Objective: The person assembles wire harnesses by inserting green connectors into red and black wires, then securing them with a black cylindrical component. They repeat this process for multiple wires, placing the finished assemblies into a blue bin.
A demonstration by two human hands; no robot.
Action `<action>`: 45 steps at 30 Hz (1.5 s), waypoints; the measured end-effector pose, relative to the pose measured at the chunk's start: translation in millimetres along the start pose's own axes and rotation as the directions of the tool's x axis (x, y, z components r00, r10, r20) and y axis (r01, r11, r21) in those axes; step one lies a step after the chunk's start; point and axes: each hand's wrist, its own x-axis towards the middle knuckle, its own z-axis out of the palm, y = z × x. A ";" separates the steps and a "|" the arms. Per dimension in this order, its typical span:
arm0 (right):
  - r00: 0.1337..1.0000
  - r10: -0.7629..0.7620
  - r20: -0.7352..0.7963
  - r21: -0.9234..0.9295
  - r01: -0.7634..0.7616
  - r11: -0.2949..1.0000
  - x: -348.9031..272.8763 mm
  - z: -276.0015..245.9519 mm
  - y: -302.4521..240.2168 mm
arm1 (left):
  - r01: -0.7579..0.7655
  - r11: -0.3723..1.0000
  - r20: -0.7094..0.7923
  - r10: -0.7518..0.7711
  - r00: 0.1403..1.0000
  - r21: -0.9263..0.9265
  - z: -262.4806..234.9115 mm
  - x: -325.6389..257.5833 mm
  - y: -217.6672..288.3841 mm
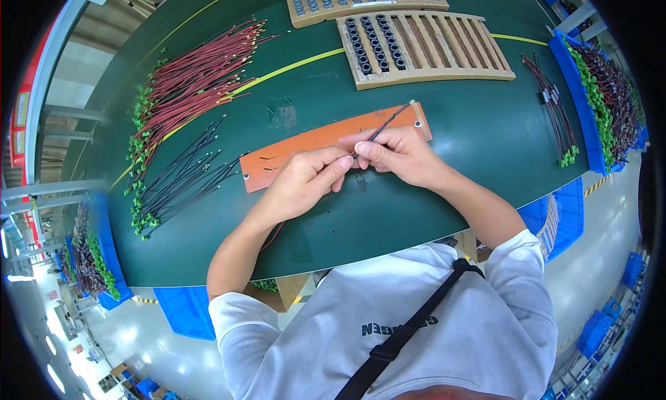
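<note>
both hands pinching a thin black wire mid-frame over the orange board: right hand holds it, left hand steadies; I'd keep the grip near the tip

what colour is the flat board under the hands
Orange: the flat rectangular board lies on the green table, seen best in the head view.

A pale rectangular label is stuck on the blue bin at the table's right edge.
</note>
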 end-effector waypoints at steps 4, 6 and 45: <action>0.994 -0.042 -0.105 0.170 0.060 0.984 1.2 -9.6 -7.4 | -0.037 0.997 -0.038 0.035 0.999 -0.060 1.1 2.5 -11.8; 0.988 -0.074 -0.136 0.144 0.094 0.985 2.4 -11.2 -6.0 | -0.021 0.997 -0.044 0.018 0.999 -0.080 1.2 3.5 -9.4; 0.968 -0.163 -0.190 0.351 0.222 0.910 7.5 -17.6 -13.7 | -0.205 0.878 -0.264 0.340 0.902 0.433 0.5 -6.4 -0.5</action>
